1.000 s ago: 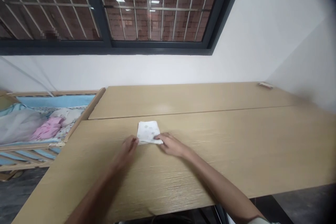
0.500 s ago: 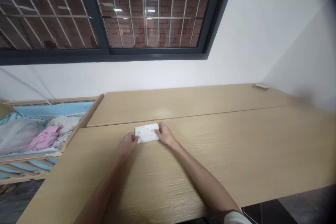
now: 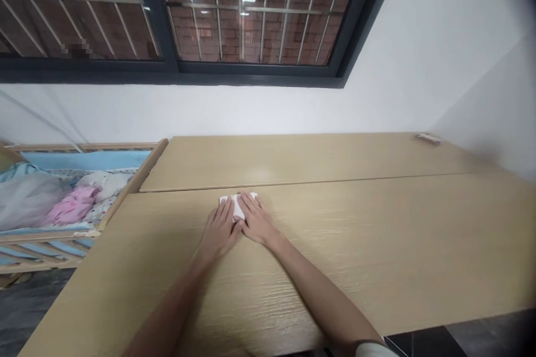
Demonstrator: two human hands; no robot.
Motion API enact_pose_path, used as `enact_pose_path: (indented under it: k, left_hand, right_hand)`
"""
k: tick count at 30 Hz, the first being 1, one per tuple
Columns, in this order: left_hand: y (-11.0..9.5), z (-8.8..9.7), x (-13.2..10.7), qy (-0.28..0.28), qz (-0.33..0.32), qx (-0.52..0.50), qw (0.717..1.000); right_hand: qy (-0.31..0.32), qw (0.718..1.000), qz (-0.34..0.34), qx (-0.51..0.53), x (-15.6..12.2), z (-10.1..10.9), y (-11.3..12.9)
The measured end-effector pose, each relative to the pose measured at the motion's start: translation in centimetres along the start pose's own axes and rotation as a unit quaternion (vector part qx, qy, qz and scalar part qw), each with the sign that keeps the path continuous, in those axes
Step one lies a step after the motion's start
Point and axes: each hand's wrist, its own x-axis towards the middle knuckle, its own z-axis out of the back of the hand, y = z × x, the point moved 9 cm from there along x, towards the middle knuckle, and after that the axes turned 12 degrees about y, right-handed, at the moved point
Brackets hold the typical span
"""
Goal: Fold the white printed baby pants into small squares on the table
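Observation:
A small folded white cloth or paper piece (image 3: pixel 238 210) lies on the pale wooden tabletop (image 3: pixel 355 234), just in front of the seam between two boards. My left hand (image 3: pixel 220 227) rests flat on its left part, fingers stretched out. Over its right part lies my right hand (image 3: pixel 256 218), also flat with fingers extended. The thumbs come close together at the near edge of the white piece. Most of it is hidden under the hands; its middle and far corners show.
At the left stands a wooden crib (image 3: pixel 153 162) with blue lining, a pink cloth (image 3: pixel 73 205) and other bedding. A small light-coloured object (image 3: pixel 428 139) lies at the far right of the table. Behind are a white wall and a dark-framed barred window (image 3: pixel 259 75).
Both hands went from pinching the white piece at its two side edges to lying flat on top of it, closer together. The camera view has tilted slightly downward.

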Motion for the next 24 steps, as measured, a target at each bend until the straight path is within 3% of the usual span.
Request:
enact_pose_path:
  k: [3,6,9,13,16,19,24]
  left_hand:
    - [2.1,-0.3,-0.8,0.001,0.038,0.027,0.999]
    - [3.0,0.3,-0.9,-0.01,0.044,0.032,0.998]
    - [2.1,1.4,-0.6,-0.028,0.002,0.026,0.999]
    - [0.0,1.1,-0.2,0.006,-0.075,0.005,0.997]
    - [-0.2,0.6,-0.1,0.018,-0.064,-0.014,0.998]
    - [-0.1,0.6,-0.1,0.002,-0.052,-0.027,0.998]
    - [0.1,2.4,-0.2,-0.049,-0.046,-0.102,0.992]
  right_hand:
    - [0.007,1.0,-0.028,0.006,-0.5,0.1,-1.6]
    - [0.006,0.999,-0.038,0.008,-1.2,0.7,-2.8]
    - [-0.002,1.0,-0.012,0.005,-1.8,1.5,-3.2]
    - [0.019,1.0,0.02,0.014,-1.7,1.7,-3.6]
    - [0.014,1.0,0.016,0.015,-1.3,1.8,-4.0]
    - [-0.029,0.999,0.025,0.014,-1.0,2.3,-3.7]
    - [-0.102,0.992,0.04,0.065,-1.6,3.8,-2.4]
